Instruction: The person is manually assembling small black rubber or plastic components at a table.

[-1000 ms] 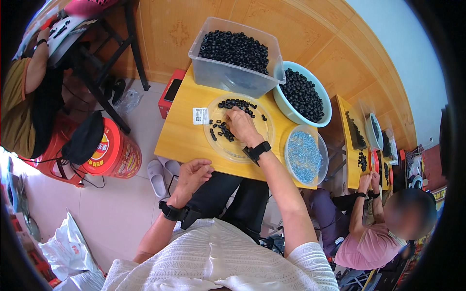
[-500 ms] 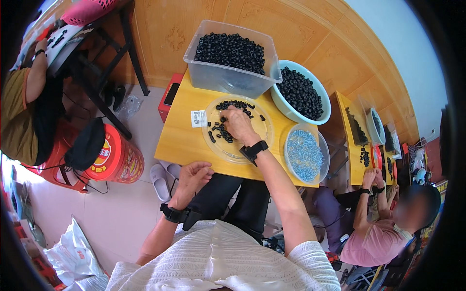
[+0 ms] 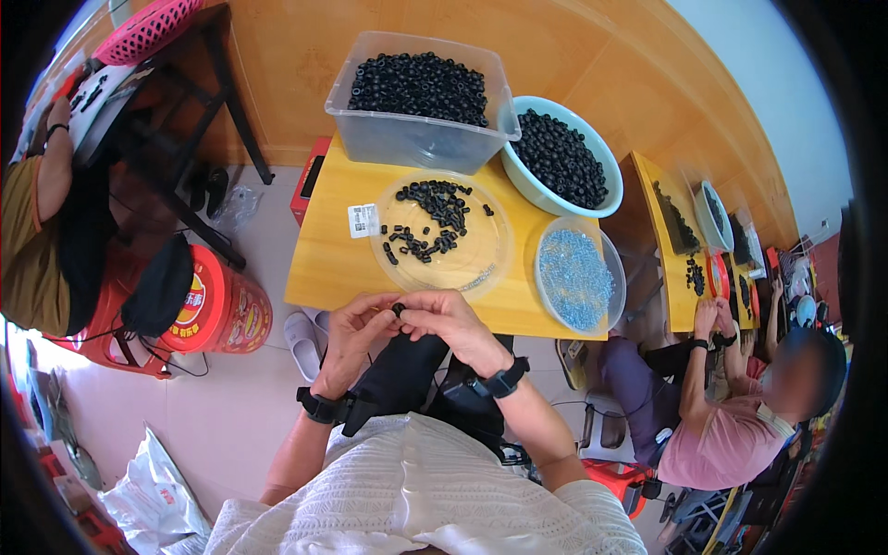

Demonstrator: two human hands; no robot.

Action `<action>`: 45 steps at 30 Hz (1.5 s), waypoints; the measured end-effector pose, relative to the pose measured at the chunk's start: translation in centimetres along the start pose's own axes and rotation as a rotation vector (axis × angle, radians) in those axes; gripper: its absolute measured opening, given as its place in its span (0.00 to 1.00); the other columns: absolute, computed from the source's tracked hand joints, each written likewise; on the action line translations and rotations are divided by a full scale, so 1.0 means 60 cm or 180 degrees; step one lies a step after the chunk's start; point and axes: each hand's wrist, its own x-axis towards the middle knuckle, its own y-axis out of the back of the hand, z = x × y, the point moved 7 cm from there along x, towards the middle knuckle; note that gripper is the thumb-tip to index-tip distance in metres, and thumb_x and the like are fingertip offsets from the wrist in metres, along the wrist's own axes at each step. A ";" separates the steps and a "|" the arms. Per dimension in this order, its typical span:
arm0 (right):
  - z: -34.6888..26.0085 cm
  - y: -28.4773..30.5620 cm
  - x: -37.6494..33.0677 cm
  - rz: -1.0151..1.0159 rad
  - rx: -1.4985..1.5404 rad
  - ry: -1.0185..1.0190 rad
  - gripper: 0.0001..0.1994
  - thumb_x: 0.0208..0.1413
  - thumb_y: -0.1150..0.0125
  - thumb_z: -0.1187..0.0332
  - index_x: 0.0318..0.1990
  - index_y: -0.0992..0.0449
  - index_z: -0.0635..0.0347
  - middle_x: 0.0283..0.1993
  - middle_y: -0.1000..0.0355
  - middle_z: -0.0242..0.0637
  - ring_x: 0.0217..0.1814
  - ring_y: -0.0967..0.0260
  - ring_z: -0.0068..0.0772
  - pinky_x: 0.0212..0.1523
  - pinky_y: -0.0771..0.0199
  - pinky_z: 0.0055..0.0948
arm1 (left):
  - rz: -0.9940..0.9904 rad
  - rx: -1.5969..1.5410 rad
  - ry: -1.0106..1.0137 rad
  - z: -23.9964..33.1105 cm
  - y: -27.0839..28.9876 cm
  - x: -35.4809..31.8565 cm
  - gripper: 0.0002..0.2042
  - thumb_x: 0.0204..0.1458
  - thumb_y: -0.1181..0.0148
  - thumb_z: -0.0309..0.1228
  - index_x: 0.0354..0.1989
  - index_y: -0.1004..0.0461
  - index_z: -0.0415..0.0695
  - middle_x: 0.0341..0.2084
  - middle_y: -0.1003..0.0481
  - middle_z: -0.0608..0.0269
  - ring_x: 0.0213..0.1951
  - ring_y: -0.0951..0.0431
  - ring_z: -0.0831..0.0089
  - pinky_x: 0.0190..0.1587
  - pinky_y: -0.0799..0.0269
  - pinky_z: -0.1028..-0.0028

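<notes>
Just off the front edge of the yellow table (image 3: 319, 277), my two hands meet fingertip to fingertip. A small, round black plastic piece (image 3: 399, 310) sits between them. My left hand (image 3: 350, 338) pinches it from the left with thumb and fingers. From the right, my right hand (image 3: 453, 324) grips it too, its fingers curled together. Beyond my hands lies a clear round tray (image 3: 490, 250), with many small black pieces (image 3: 439, 205) scattered mostly over its left and far parts.
At the back stand a clear plastic bin (image 3: 416, 141) and a pale blue bowl (image 3: 603, 205), both full of black pieces. A clear round container (image 3: 575, 277) holds small bluish pieces. One person (image 3: 717, 444) works at the right, another (image 3: 32, 250) at the left beside a red bucket (image 3: 231, 305).
My right hand has come back from the tray to my left hand, and both now hold a black piece. My left hand has closed and moved slightly right.
</notes>
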 end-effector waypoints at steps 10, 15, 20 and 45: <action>0.036 0.007 -0.047 0.0283 0.1165 -0.0209 0.10 0.53 0.43 0.71 0.41 0.26 0.68 0.35 0.25 0.39 0.34 0.26 0.25 0.36 0.26 0.18 | -0.0548 0.0334 -0.0096 -0.005 -0.035 -0.004 0.10 0.53 0.46 0.22 0.43 0.28 0.37 0.34 0.30 0.65 0.37 0.26 0.77 0.39 0.28 0.80; 0.051 0.015 -0.045 0.0666 0.1273 -0.0126 0.07 0.52 0.42 0.74 0.38 0.27 0.66 0.32 0.26 0.37 0.29 0.27 0.25 0.30 0.26 0.19 | -0.0579 0.0257 0.0274 -0.021 -0.036 -0.007 0.09 0.53 0.47 0.21 0.42 0.30 0.36 0.33 0.27 0.63 0.38 0.25 0.75 0.40 0.28 0.79; -0.024 0.103 -0.024 0.1812 -0.1894 0.0993 0.06 0.46 0.43 0.78 0.33 0.24 0.62 0.27 0.28 0.37 0.27 0.29 0.34 0.28 0.29 0.28 | -0.0263 -0.0090 0.0376 -0.025 -0.023 -0.004 0.10 0.52 0.47 0.22 0.43 0.30 0.36 0.36 0.25 0.59 0.35 0.24 0.75 0.40 0.27 0.78; -0.069 0.032 0.043 -0.0285 -0.4564 0.1869 0.08 0.39 0.47 0.79 0.30 0.26 0.59 0.31 0.35 0.39 0.39 0.32 0.42 0.38 0.30 0.36 | -0.0190 -0.0180 0.0457 -0.037 -0.008 -0.005 0.09 0.51 0.43 0.24 0.40 0.28 0.36 0.32 0.25 0.63 0.32 0.26 0.80 0.38 0.29 0.82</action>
